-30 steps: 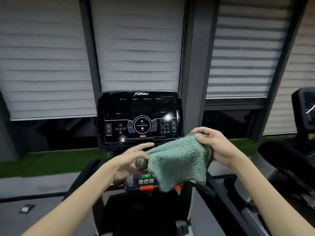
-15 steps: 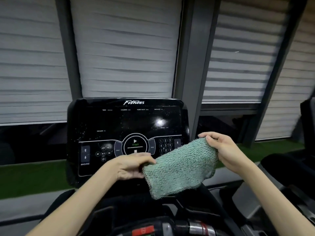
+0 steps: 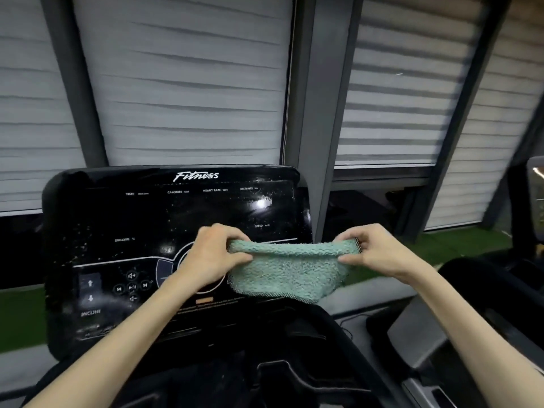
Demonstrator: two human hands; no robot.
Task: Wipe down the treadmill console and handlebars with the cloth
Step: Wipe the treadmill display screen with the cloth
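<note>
My left hand (image 3: 212, 254) and right hand (image 3: 379, 251) each pinch a top corner of the green cloth (image 3: 288, 272), fingers curled, stretched between them. Behind it: black console (image 3: 123, 231), then window blinds (image 3: 188, 83).

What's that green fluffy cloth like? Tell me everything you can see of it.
The pale green terry cloth looks soft and looped, with a stitched edge. Folded over along its top, it stretches between the left hand and right hand, which pinch its upper corners, sagging before the black treadmill console.
</note>
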